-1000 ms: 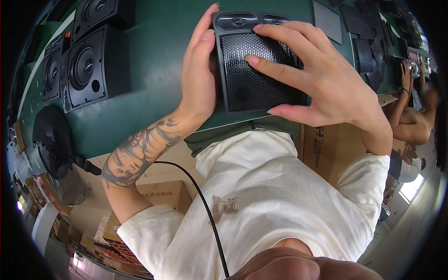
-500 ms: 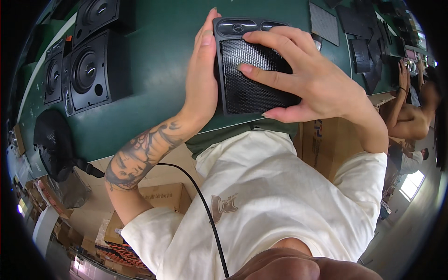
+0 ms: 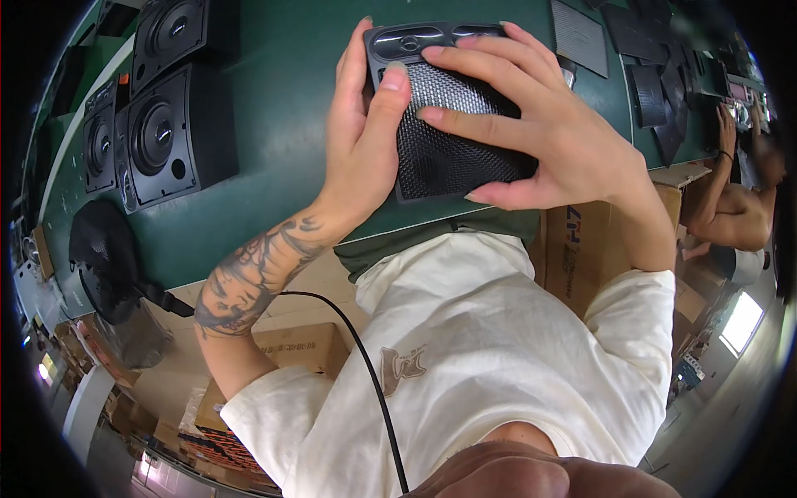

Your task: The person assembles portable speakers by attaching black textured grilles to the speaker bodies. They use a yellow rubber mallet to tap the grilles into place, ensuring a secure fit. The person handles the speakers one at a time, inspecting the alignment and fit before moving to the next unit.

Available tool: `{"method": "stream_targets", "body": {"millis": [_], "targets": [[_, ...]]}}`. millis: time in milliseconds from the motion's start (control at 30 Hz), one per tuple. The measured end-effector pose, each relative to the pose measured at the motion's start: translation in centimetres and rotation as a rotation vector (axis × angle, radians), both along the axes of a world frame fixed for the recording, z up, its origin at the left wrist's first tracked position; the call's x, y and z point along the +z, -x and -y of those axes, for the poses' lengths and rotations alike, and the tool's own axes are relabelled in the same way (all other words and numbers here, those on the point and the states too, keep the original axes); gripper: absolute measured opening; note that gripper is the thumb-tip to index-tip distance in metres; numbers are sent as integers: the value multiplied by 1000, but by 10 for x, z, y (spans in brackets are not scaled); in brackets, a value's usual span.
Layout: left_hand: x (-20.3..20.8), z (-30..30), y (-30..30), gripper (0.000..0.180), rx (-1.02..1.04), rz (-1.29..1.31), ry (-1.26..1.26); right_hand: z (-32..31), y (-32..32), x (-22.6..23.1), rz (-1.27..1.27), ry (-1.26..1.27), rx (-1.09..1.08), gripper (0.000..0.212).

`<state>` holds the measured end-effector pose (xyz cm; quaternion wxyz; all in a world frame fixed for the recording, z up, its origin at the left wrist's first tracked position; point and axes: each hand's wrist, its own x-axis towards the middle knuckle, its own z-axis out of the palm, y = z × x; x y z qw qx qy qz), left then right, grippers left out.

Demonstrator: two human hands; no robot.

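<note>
A black speaker [image 3: 465, 170] sits at the top centre of the frame, at the near edge of the green bench [image 3: 274, 141], its mesh grille [image 3: 423, 83] facing up. The left hand [image 3: 359, 137] clasps its left side: the thumb lies over the grille's edge while the other fingers run up the side wall, apparently bracing the cabinet so it does not slide. The right hand [image 3: 556, 129] lies across the grille with its fingers spread, the index and middle fingertips on the face and the thumb down at the lower edge; this wide span probably shares pressure over the surface.

At the upper left, speakers with bare cones [image 3: 154, 133] stand grouped, presumably put aside to leave working room. A flat grey panel [image 3: 579, 37] and dark flat pieces [image 3: 660, 104] lie at the upper right, seemingly kept within reach. A black mesh bag [image 3: 104, 257] hangs by the bench edge at left.
</note>
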<state>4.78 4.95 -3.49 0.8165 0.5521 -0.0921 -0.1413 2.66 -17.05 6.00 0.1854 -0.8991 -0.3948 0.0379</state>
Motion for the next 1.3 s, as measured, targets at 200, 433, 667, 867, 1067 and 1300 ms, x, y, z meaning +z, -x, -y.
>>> {"method": "stream_targets", "body": {"millis": [200, 433, 667, 867, 1067, 1300], "targets": [[6, 4, -4, 64, 115, 37, -47, 4, 19, -55, -93, -798, -509, 89], [14, -3, 2, 74, 61, 462, -208, -29, 35, -53, -538, -1243, -724, 81], [6, -4, 4, 78, 52, 630, -297, -26, 46, -59, -352, -1136, -607, 87], [6, -6, 3, 75, 33, 700, -340, -32, 54, -58, -274, -1110, -637, 86], [9, -7, 2, 71, 55, 719, -380, -35, 51, -60, -180, -1037, -691, 86], [11, -4, -3, 70, 97, 585, -328, -15, 41, -68, -429, -1303, -622, 71]]}}
